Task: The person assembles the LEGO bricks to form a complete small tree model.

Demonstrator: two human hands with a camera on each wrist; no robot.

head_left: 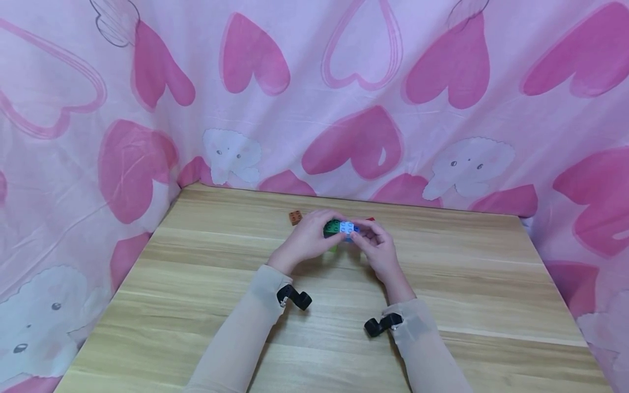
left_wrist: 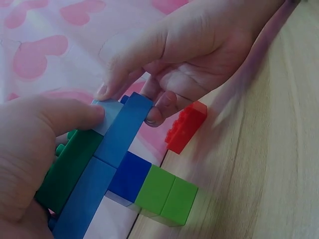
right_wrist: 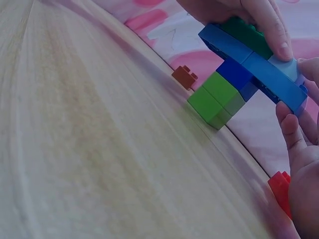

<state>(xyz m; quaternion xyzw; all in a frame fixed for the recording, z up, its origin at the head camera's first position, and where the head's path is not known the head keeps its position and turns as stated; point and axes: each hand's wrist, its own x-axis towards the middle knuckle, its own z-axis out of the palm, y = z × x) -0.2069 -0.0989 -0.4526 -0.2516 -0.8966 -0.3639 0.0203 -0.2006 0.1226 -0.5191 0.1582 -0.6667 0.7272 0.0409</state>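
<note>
Between both hands stands a toy building-brick stack. Its column has lime green bricks (right_wrist: 214, 99) at the bottom and a dark blue brick (left_wrist: 130, 174) above. Two long blue bricks (right_wrist: 224, 44) lie end to end across the column, topped by a dark green brick (left_wrist: 70, 172) and a light blue brick (head_left: 346, 227). My left hand (head_left: 309, 237) grips the dark green end, its thumb on the light blue brick. At the other end, my right hand (head_left: 382, 255) pinches the light blue brick and the blue brick beneath it from the side.
An orange-brown brick (head_left: 295, 218) lies on the wooden table (head_left: 206, 305), beyond the left hand. Behind the right hand sits a red brick (left_wrist: 187, 127). A pink heart-patterned curtain (head_left: 314, 109) borders the table's back and sides.
</note>
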